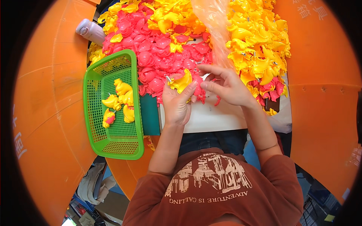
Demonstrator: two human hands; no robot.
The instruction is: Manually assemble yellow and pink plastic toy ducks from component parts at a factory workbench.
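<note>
My left hand (176,107) grips a curved yellow plastic part (181,81) between thumb and fingers. A small metal pin (168,78) sticks out of that part's left end. Close by on the right is my right hand (230,88), thumb and forefinger apart; I make out nothing held in it. A pink plastic part (197,80) shows between the two thumbs, and I cannot tell whether either hand touches it. Behind the hands lies a heap of pink shell-shaped parts (156,54).
To the left, a green plastic basket (139,124) contains several yellow parts (123,88), one with pink on it. A lidded bottle (90,31) stands beyond it. Yellow parts (249,41) are piled at the far right, next to clear plastic sheeting (217,32). Orange panels (320,60) flank the table (203,119).
</note>
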